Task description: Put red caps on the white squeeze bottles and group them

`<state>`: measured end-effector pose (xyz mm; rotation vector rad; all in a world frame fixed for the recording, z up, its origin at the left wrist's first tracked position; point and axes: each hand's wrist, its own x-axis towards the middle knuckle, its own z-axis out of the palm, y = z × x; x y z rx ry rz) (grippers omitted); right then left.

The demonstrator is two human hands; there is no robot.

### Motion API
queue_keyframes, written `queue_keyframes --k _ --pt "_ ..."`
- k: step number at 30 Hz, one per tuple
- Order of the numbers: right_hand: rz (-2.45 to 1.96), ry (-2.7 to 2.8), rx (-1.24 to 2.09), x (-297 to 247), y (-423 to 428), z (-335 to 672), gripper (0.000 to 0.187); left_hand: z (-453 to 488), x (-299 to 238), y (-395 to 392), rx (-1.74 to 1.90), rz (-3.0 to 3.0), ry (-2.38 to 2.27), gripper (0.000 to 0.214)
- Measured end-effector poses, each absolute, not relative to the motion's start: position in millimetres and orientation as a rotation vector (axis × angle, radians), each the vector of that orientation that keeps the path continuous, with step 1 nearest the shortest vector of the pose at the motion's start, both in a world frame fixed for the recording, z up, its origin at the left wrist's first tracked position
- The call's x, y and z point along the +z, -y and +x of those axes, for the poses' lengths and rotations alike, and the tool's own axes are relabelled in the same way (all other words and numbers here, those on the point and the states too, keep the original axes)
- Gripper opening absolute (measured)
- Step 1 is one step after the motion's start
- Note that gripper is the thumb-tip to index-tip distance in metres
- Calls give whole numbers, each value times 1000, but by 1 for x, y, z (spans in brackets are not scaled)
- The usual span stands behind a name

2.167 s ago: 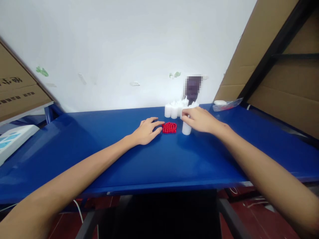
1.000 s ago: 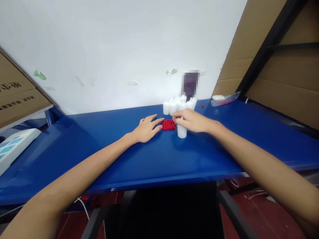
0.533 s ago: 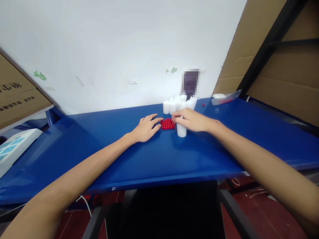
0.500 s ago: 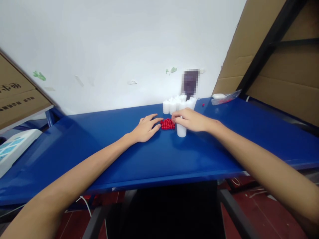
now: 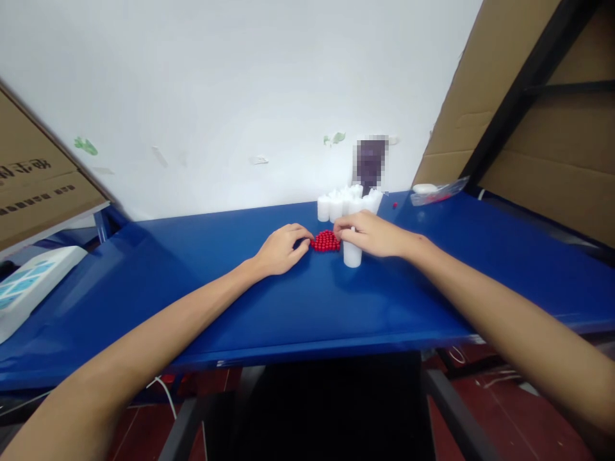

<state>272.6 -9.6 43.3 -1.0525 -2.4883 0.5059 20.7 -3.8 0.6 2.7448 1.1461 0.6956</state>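
1. The red beads (image 5: 325, 241) sit in a tight pile on the blue table (image 5: 307, 307), right between my hands.
2. My right hand (image 5: 372, 234) is wrapped around the top of the white cup (image 5: 352, 256), which stands upright just right of the pile.
3. My left hand (image 5: 281, 250) curls at the pile's left edge, fingertips on the beads. Can't tell if it's pinching one.
4. Risk imo: a clumsy nudge scatters the pile, since round beads roll. One stray bead (image 5: 394, 205) already lies further back.
5. A tipped cup could also hit the cup cluster (image 5: 348, 202) behind it.

Blue surface (image 5: 298, 307) carries red beads (image 5: 325, 241), lone white cylinder (image 5: 352, 255) beside them, cluster of white cylinders (image 5: 346, 202) behind, plastic bag (image 5: 438, 191) far right.
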Motion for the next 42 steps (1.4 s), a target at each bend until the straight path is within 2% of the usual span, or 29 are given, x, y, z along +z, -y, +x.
queue_keyframes --k 42 --pt "-1030 2523 529 40 9 272 25 20 -1 2 652 2769 -1135 27"
